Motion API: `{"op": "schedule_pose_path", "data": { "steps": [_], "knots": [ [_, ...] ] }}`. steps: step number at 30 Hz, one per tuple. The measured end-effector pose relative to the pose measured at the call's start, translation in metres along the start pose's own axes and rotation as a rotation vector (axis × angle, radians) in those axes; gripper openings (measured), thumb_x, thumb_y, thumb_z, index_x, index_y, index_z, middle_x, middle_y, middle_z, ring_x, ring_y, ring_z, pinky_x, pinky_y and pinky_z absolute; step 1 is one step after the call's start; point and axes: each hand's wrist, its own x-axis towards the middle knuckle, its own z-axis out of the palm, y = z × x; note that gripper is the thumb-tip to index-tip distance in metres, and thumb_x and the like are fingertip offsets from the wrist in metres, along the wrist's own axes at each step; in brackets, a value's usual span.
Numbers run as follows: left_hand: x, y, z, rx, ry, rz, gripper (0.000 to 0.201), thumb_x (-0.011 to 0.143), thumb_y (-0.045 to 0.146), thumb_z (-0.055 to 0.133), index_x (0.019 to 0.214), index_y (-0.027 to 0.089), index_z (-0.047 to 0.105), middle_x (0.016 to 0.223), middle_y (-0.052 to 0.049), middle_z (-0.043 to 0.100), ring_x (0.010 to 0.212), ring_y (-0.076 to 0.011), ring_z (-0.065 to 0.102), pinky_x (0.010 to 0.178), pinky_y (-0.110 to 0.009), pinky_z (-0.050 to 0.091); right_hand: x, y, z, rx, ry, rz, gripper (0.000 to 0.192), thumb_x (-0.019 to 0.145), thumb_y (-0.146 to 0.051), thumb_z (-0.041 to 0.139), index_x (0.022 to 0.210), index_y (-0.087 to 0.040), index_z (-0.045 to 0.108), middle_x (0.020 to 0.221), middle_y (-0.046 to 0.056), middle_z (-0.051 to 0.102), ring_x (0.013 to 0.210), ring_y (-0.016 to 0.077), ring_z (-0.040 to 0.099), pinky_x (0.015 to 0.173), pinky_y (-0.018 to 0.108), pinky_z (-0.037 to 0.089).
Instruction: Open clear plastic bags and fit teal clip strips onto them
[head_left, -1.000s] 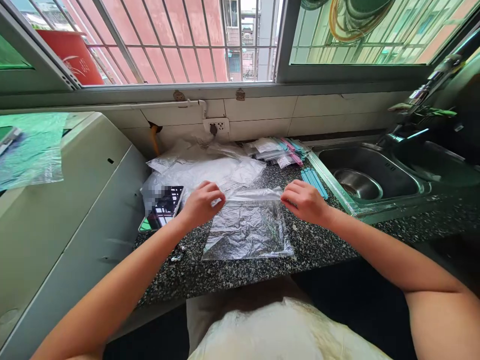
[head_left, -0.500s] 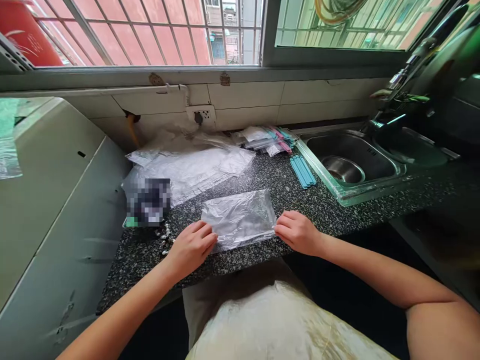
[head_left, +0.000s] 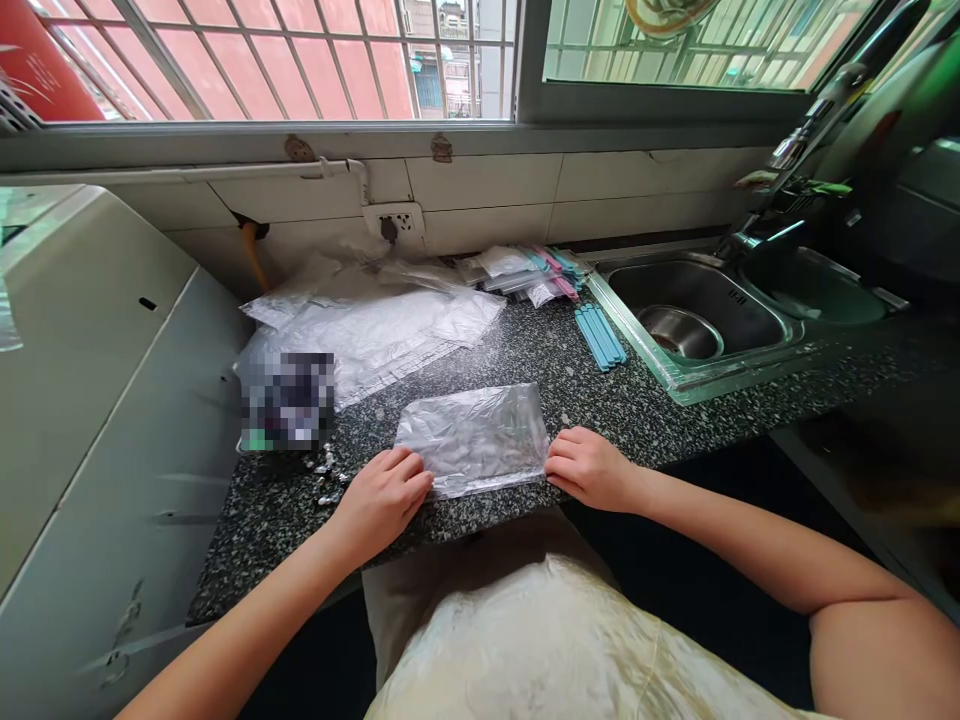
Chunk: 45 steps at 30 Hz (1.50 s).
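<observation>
Place: kitchen, apparently domestic
Worktop [head_left: 525, 350]: speckled dark stone
Sink [head_left: 671, 280]: steel basin, set into the worktop
Faucet [head_left: 790, 150]: chrome, at the sink's rear
Wall [head_left: 484, 182]: pale-tiled, with power socket [head_left: 409, 220]
Window [head_left: 529, 75]: barred, building [head_left: 358, 80] outside

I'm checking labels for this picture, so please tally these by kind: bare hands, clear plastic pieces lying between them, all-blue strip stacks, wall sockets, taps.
Hands: 2 (left hand, right hand)
Clear plastic piece: 1
All-blue strip stack: 1
Wall socket: 1
Tap: 1
Total: 6
</observation>
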Motion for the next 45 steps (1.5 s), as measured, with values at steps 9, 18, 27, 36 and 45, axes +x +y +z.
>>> {"op": "schedule_pose_path", "data": {
  "steps": [9, 18, 27, 36, 45],
  "knots": [
    [-0.002, -0.001, 0.001, 0.019, -0.022, 0.012, 0.02, 0.086, 0.014, 0.044, 0.073, 0.019, 0.059, 0.072, -0.005, 0.059, 0.07, -0.0183, 0.05, 0.062, -0.03, 0.04, -0.002, 0.003, 0.005, -0.052, 0.029, -0.028, 0.023, 0.09, -0.019, 0.044, 0.07, -0.017, 0.056, 0.069, 0.004, 0.058, 0.068, 0.0149, 0.044, 0.064, 0.028, 0.028],
    [-0.004, 0.0, 0.001, 0.001, -0.001, 0.002, 0.022, 0.087, 0.015, 0.044, 0.073, 0.019, 0.06, 0.071, -0.005, 0.06, 0.07, -0.0183, 0.052, 0.062, -0.03, 0.041, -0.011, 0.013, -0.009, 0.023, 0.037, -0.021, 0.017, 0.086, -0.031, 0.052, 0.093, -0.017, 0.061, 0.085, 0.006, 0.061, 0.079, 0.0172, 0.049, 0.07, 0.03, 0.032],
    [-0.003, 0.002, 0.0, 0.016, -0.011, -0.002, 0.021, 0.087, 0.017, 0.043, 0.077, 0.019, 0.061, 0.072, -0.005, 0.061, 0.07, -0.0188, 0.053, 0.063, -0.031, 0.042, -0.003, 0.016, 0.0, -0.055, 0.066, -0.178, 0.023, 0.09, -0.018, 0.044, 0.072, -0.018, 0.058, 0.072, 0.003, 0.059, 0.069, 0.014, 0.043, 0.064, 0.027, 0.031],
    [0.023, 0.034, -0.006, -0.151, 0.229, -0.105, 0.016, 0.084, 0.028, 0.053, 0.093, 0.018, 0.062, 0.081, -0.008, 0.063, 0.077, -0.0198, 0.056, 0.071, -0.033, 0.046, 0.014, 0.006, -0.006, -0.046, 0.156, -0.118, 0.023, 0.09, -0.02, 0.044, 0.071, -0.017, 0.057, 0.071, 0.004, 0.058, 0.07, 0.0147, 0.044, 0.064, 0.028, 0.032],
    [0.072, 0.036, 0.003, -0.284, 0.323, -0.136, 0.014, 0.085, 0.017, 0.051, 0.075, 0.017, 0.061, 0.069, -0.003, 0.059, 0.068, -0.0162, 0.05, 0.064, -0.028, 0.043, 0.065, -0.004, -0.023, 0.031, 0.317, -0.105, 0.019, 0.088, -0.021, 0.047, 0.074, -0.016, 0.059, 0.073, 0.005, 0.06, 0.071, 0.0156, 0.049, 0.066, 0.029, 0.038]
  ]
}}
